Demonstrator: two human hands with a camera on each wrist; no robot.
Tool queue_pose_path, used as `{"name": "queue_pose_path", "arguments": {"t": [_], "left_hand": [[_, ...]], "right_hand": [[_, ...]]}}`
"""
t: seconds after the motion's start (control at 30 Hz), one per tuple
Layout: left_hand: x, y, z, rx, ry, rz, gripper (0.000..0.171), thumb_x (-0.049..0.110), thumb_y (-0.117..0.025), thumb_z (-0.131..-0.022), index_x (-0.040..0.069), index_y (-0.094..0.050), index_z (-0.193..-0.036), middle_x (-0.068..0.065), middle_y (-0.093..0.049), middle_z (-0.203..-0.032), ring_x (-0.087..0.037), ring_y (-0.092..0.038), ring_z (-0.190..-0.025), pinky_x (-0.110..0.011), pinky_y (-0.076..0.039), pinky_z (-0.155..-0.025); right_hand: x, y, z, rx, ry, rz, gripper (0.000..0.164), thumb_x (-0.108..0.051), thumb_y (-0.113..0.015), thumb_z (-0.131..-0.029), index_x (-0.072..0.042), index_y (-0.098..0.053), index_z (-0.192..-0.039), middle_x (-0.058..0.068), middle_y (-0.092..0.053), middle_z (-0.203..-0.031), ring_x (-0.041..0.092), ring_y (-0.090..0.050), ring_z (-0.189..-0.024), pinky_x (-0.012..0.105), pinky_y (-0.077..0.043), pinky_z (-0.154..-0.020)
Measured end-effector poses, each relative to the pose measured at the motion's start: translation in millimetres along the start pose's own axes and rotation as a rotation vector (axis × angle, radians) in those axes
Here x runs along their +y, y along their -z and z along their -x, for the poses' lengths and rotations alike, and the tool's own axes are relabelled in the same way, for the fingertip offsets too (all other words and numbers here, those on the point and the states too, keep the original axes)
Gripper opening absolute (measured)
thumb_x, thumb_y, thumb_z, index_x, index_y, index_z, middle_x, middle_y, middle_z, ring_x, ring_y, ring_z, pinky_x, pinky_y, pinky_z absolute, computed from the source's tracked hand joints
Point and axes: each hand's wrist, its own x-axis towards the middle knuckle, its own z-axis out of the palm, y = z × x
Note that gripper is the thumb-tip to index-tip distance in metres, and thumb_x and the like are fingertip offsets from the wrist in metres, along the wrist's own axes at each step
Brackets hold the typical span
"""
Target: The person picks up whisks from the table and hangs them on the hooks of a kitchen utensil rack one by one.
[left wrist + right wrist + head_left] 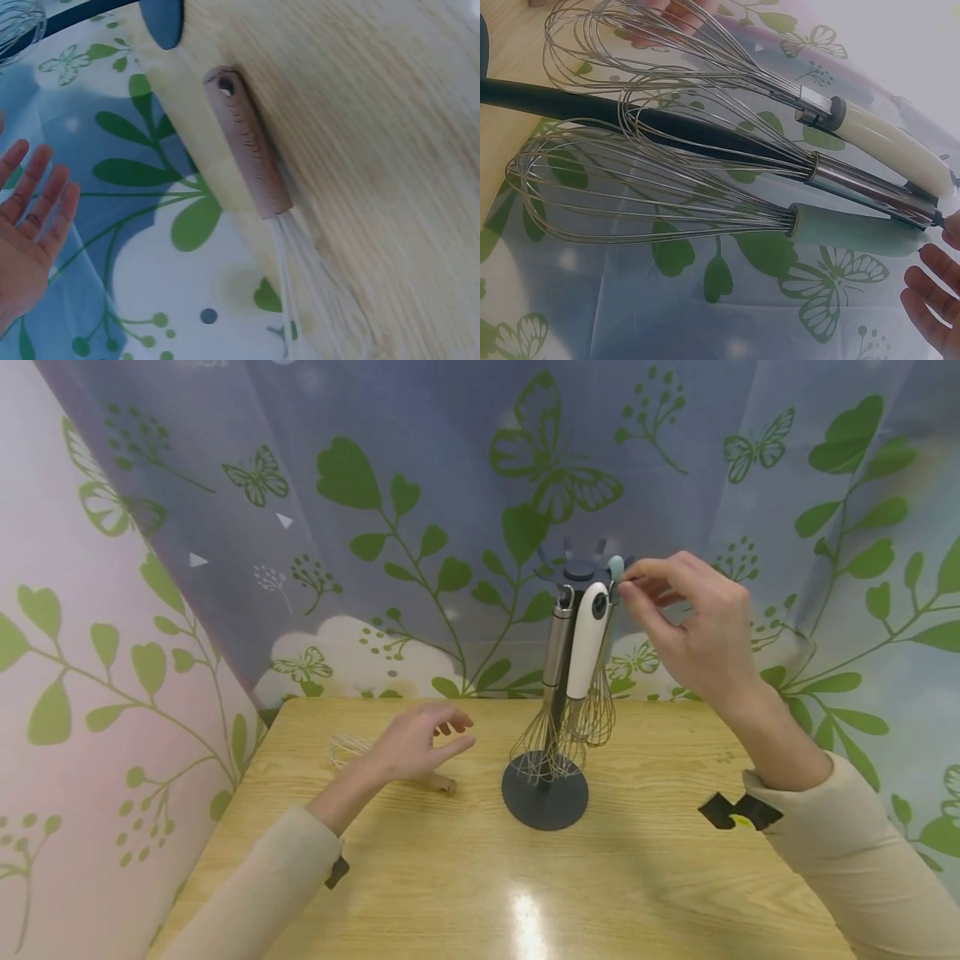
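Note:
A dark stand (545,802) holds several hanging whisks. Its white-handled whisk (587,643) and steel-handled whisk (557,643) face me. Behind them hangs a whisk with a pale green handle (859,231). My right hand (697,618) is at the top of that green handle, thumb and forefinger close together beside its end. In the right wrist view the fingertips sit right at the handle's end, not wrapped round it. My left hand (412,739) hovers with relaxed fingers over a brown-handled whisk (251,146) lying on the table, partly hiding it in the head view.
The wooden table (637,860) stands against a patterned curtain (450,485) with leaves and butterflies. The stand's round base is right of my left hand. Hooks stick out around the stand's top (579,570).

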Motion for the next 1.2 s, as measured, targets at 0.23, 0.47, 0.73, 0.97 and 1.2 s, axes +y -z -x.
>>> {"name": "queue_pose_path", "arguments": {"t": [0.23,0.47,0.73,0.97,1.2], "left_hand": [[-10.5,-9.8,3.9,-0.012,0.026,-0.013,0.040,0.043,-0.062,-0.105,0.011,-0.072,-0.127,-0.005,-0.076,-0.125,-0.023,-0.072,-0.107,-0.040,-0.060,-0.093],[-18.6,-17.9,9.6,-0.037,0.071,-0.029,0.040,0.043,-0.063,-0.105,0.013,-0.072,-0.128,-0.004,-0.075,-0.124,-0.021,-0.071,-0.106,-0.042,-0.060,-0.092],[-38.1,-30.5,19.3,-0.048,0.105,-0.036,0.040,0.042,-0.065,-0.104,0.010,-0.073,-0.127,-0.005,-0.076,-0.118,-0.025,-0.072,-0.105,-0.044,-0.060,-0.092],[-45.6,-34.9,21.7,-0.080,0.119,-0.052,0.040,0.044,-0.064,-0.104,0.012,-0.073,-0.127,-0.006,-0.076,-0.118,-0.027,-0.072,-0.108,-0.046,-0.060,-0.092],[-53.4,-41.7,23.7,-0.116,0.132,-0.058,0.040,0.044,-0.066,-0.103,0.012,-0.072,-0.127,-0.005,-0.074,-0.119,-0.026,-0.070,-0.113,-0.048,-0.060,-0.094]], "right_hand": [[0.0,-0.3,-0.1,-0.001,-0.004,-0.005,0.010,0.005,-0.076,-0.091,0.003,-0.076,-0.101,0.018,-0.072,-0.084,-0.022,-0.056,-0.088,0.001,-0.048,-0.077],[-0.6,-0.7,0.1,-0.003,-0.007,-0.004,0.010,0.005,-0.076,-0.091,0.003,-0.076,-0.101,0.018,-0.072,-0.085,-0.021,-0.056,-0.088,0.002,-0.047,-0.077],[-1.1,-1.3,0.2,-0.003,-0.004,0.001,0.009,0.005,-0.075,-0.092,0.003,-0.076,-0.101,0.018,-0.072,-0.085,-0.022,-0.056,-0.088,0.001,-0.047,-0.078],[-0.8,-1.5,-0.2,-0.003,0.002,0.003,0.009,0.004,-0.075,-0.092,0.003,-0.076,-0.101,0.018,-0.072,-0.085,-0.022,-0.056,-0.089,0.001,-0.047,-0.078],[-0.3,-1.8,-0.7,-0.001,0.003,0.000,0.009,0.004,-0.075,-0.092,0.003,-0.075,-0.101,0.018,-0.072,-0.085,-0.022,-0.055,-0.088,0.001,-0.047,-0.078]]}}
